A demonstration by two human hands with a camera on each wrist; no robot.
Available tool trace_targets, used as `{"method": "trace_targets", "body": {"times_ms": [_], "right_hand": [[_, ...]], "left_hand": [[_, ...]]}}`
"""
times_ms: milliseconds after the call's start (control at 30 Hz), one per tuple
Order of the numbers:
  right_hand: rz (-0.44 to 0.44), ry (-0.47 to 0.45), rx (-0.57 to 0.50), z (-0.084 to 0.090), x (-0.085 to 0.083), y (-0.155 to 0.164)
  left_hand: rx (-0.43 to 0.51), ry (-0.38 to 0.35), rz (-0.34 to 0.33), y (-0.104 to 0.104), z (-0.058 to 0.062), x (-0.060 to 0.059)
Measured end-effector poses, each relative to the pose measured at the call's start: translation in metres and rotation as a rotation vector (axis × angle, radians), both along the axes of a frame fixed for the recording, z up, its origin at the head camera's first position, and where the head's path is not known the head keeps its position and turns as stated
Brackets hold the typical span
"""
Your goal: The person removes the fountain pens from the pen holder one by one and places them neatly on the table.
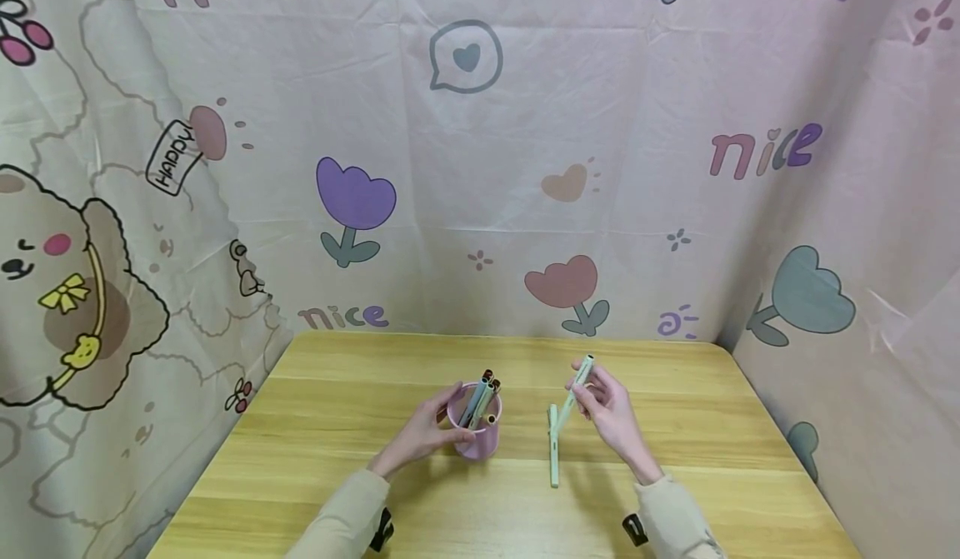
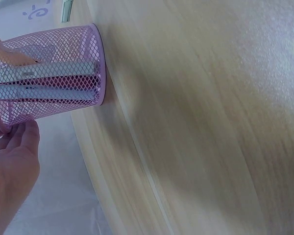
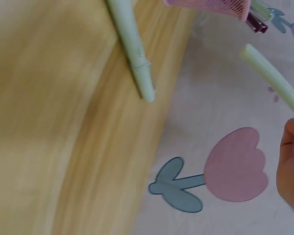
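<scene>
A pink mesh pen cup stands on the table, with several pens leaning inside it. My left hand grips the cup near its rim, thumb on the near side and fingers around the far side. In the left wrist view, pale pens show through the mesh. My right hand pinches a light green pen, held slanted right of the cup. A second light green pen lies on the table between the cup and the right hand; its clip end shows in the right wrist view.
The wood-grain table ends at a printed cloth backdrop behind. More printed cloth hangs along the left side, and another stretch along the right.
</scene>
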State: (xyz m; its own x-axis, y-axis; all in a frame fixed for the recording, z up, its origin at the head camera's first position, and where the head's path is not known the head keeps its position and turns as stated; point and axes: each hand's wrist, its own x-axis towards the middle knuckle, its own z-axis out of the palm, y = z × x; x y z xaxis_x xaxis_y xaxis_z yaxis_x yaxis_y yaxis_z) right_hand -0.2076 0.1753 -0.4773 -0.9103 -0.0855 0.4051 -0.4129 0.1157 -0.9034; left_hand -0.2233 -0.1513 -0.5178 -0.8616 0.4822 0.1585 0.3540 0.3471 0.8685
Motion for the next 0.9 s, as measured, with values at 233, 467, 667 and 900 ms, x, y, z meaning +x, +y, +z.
{"method": "trace_targets", "body": {"times_ms": [233,467,667,900], "right_hand": [[-0.076,-0.116,0.049,-0.007,0.001,0.008],[-0.085,-0.195,0.078,-0.02,0.001,0.014],[-0.054,-0.275,0.124,-0.034,0.0,0.018],[-0.009,-0.34,0.171,-0.044,0.0,0.021]], "left_hand": [[-0.004,-0.002,-0.002,0.0,0.001,0.0],[-0.005,-0.003,-0.01,-0.001,0.001,0.0],[0.004,-0.005,-0.011,0.0,0.002,0.0],[0.005,-0.003,-0.01,0.0,0.001,0.0]]}}
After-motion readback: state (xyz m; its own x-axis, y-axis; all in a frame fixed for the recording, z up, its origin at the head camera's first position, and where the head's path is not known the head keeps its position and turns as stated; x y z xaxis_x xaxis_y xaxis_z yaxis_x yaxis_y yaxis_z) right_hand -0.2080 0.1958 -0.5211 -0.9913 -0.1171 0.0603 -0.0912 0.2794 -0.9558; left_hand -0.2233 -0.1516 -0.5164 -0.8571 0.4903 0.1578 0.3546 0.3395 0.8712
